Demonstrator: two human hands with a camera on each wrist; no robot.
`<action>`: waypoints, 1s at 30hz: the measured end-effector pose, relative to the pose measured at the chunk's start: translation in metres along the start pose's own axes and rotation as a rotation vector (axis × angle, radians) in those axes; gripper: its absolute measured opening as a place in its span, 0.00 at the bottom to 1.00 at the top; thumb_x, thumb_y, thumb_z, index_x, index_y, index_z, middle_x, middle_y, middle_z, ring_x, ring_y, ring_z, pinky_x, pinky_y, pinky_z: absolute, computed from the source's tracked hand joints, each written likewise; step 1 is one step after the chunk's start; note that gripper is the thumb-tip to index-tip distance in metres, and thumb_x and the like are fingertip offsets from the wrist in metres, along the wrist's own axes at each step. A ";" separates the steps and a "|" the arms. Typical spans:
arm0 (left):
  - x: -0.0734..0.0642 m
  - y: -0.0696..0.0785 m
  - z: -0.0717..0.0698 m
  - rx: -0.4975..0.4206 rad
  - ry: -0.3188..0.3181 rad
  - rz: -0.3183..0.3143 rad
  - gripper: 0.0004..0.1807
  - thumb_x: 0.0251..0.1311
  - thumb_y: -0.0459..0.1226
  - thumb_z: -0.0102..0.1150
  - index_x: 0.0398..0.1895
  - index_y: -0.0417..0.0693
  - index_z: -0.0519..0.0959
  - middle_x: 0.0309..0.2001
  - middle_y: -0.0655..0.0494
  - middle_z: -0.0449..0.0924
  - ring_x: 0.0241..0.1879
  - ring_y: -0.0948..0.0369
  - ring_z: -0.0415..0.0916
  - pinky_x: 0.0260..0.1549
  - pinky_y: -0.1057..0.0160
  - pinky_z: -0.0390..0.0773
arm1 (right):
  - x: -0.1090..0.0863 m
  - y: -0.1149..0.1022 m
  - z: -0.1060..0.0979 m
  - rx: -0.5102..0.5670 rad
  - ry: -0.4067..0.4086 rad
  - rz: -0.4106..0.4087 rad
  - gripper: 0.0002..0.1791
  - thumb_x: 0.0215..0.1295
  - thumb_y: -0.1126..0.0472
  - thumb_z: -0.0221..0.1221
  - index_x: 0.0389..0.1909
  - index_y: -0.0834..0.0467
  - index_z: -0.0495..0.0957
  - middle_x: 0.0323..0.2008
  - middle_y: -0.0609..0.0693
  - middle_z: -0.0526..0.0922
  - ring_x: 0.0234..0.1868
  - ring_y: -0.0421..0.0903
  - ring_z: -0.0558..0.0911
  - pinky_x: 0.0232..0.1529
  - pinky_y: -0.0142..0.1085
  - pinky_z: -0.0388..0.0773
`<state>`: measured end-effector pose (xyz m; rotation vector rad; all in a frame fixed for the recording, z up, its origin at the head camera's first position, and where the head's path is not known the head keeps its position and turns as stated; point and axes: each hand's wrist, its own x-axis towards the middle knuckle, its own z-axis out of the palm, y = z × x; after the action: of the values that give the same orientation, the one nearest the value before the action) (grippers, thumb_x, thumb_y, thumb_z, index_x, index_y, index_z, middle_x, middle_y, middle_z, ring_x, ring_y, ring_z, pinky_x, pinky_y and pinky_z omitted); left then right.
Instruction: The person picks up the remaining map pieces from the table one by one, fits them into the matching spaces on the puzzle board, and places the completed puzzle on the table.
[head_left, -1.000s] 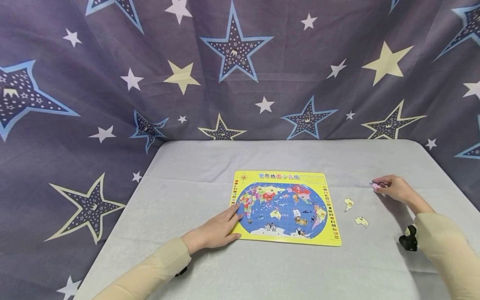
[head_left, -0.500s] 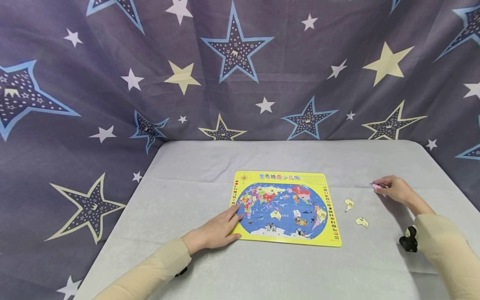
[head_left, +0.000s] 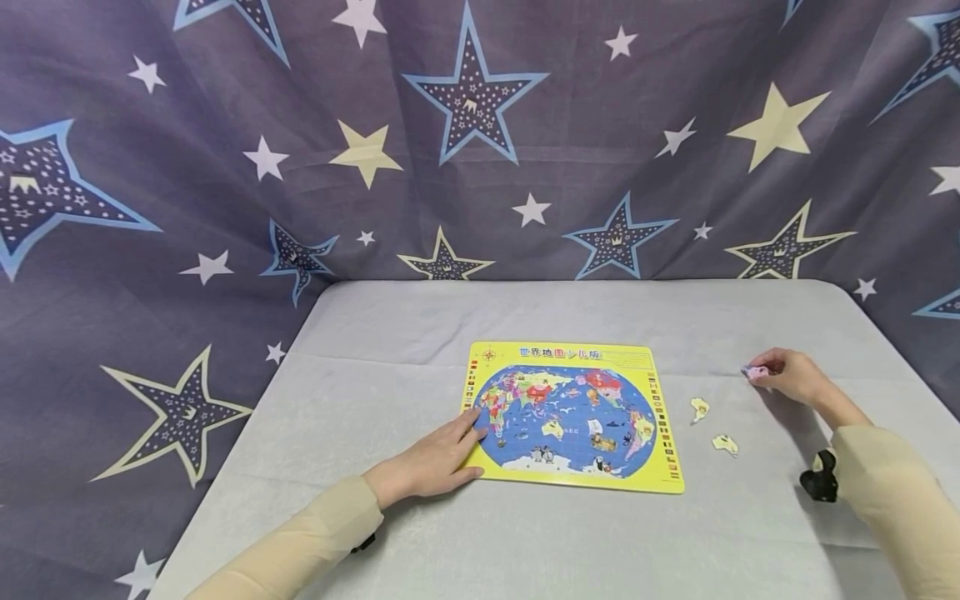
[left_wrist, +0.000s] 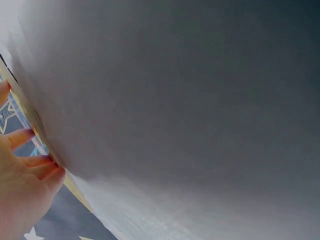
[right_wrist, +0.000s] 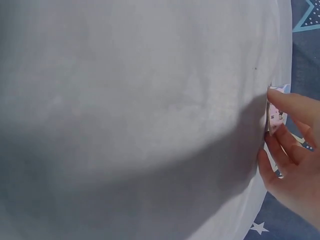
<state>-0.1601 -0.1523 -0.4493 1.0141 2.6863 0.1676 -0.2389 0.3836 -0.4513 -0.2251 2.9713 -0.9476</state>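
A world map puzzle board (head_left: 577, 481) with a yellow border and blue oceans lies flat on the table. My left hand (head_left: 431, 458) rests on its left edge with the fingers extended; the left wrist view shows the fingertips (left_wrist: 42, 167) along that edge. Right of the board, my right hand (head_left: 798, 379) pinches a small pink puzzle piece (right_wrist: 276, 115) between thumb and fingers, low over the cloth. Part of the piece is covered by the fingers. Two loose pale yellow puzzle pieces lie between board and right hand: one (head_left: 699, 409) nearer the board, the other (head_left: 724, 445) lower down.
A light grey cloth covers the table (head_left: 360, 358). Behind and to the sides hangs a dark curtain (head_left: 487, 200) with a star pattern, meeting the table's far edge. Both forearms wear cream sleeves (head_left: 300, 533), with a black wrist device (head_left: 819, 477) at the right cuff.
The pink puzzle piece has turned slightly in my right hand's fingers, and more of its face shows. My left hand and the board have stayed still.
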 end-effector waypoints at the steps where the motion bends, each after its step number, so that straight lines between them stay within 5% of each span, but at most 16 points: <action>1: 0.000 0.000 0.000 0.000 -0.001 0.000 0.33 0.63 0.52 0.39 0.65 0.43 0.54 0.68 0.43 0.39 0.67 0.53 0.40 0.63 0.58 0.50 | 0.000 0.000 0.000 -0.001 0.011 -0.002 0.14 0.51 0.68 0.60 0.34 0.76 0.73 0.27 0.61 0.77 0.24 0.28 0.66 0.24 0.26 0.66; 30: -0.001 0.000 -0.001 -0.009 0.005 0.007 0.33 0.63 0.52 0.40 0.65 0.41 0.55 0.68 0.43 0.39 0.67 0.53 0.40 0.64 0.58 0.49 | -0.004 -0.019 -0.008 0.023 0.034 -0.023 0.12 0.55 0.73 0.52 0.37 0.77 0.76 0.31 0.69 0.79 0.23 0.27 0.71 0.20 0.25 0.70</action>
<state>-0.1595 -0.1527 -0.4479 1.0225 2.6840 0.1835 -0.2328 0.3734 -0.4344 -0.2455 2.9929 -0.9971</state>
